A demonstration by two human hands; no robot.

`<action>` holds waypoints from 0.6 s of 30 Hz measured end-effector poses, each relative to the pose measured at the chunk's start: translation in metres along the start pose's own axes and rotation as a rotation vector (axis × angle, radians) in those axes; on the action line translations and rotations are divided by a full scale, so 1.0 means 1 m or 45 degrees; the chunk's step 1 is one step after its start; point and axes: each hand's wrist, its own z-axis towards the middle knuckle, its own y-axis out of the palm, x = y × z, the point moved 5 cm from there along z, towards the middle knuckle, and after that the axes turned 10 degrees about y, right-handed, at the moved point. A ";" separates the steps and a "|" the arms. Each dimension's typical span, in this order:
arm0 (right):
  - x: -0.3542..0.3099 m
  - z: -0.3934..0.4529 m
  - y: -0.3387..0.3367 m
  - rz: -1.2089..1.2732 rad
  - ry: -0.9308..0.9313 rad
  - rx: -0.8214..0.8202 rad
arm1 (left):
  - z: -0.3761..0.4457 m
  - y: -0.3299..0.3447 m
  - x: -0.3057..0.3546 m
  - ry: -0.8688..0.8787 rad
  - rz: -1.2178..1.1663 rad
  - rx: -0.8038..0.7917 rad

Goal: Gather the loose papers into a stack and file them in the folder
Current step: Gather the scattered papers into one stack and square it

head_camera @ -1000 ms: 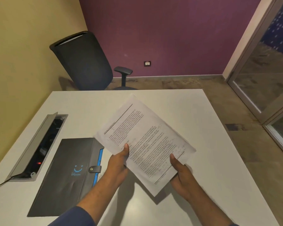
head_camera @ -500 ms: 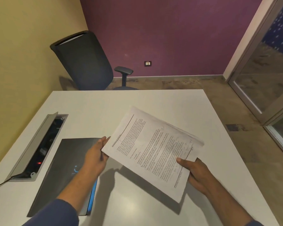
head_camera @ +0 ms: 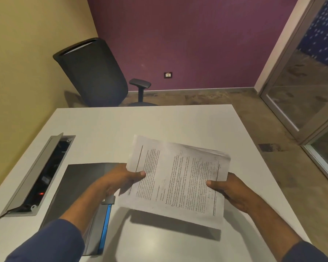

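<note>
I hold the stack of printed white papers (head_camera: 178, 178) above the white table (head_camera: 178, 121), centre of the frame: my left hand (head_camera: 121, 178) pinches its left edge, thumb on top, and my right hand (head_camera: 233, 190) pinches the right edge likewise. The closed dark grey folder with the blue side strip (head_camera: 78, 186) lies at lower left, partly under my left forearm. To do this well, I should tap the edges flush on the table, then free one hand to open the folder's clasp.
</note>
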 end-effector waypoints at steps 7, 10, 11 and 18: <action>-0.007 0.003 0.002 -0.151 -0.142 0.179 | 0.001 0.014 0.001 0.118 -0.130 0.157; -0.008 0.005 0.002 -0.152 -0.224 0.236 | 0.002 0.018 0.001 0.221 -0.270 0.349; -0.008 0.005 0.000 -0.146 -0.262 0.284 | 0.002 0.018 0.000 0.261 -0.278 0.399; 0.037 0.008 -0.014 -0.191 -0.283 0.517 | -0.003 0.036 -0.049 0.322 -0.136 0.387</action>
